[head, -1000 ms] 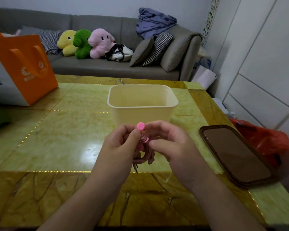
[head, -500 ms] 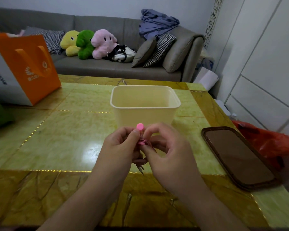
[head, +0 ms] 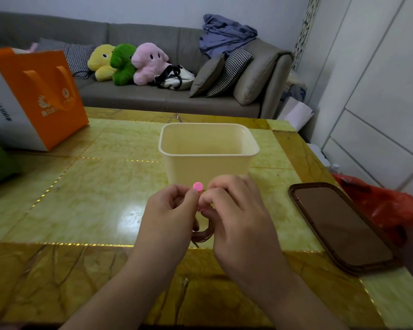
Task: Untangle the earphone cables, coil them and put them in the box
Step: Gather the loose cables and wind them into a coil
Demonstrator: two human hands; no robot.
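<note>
Both hands, left hand (head: 171, 210) and right hand (head: 234, 210), have closed together since a second ago, pinching the pink tie (head: 198, 186) round the coiled earphone cable (head: 204, 234) held above the bench (head: 81, 198) just near of the box (head: 208, 151), so coiling looks nearly complete.

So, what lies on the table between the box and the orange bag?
Nothing: the head view shows only bare table between the box and the bag.
</note>
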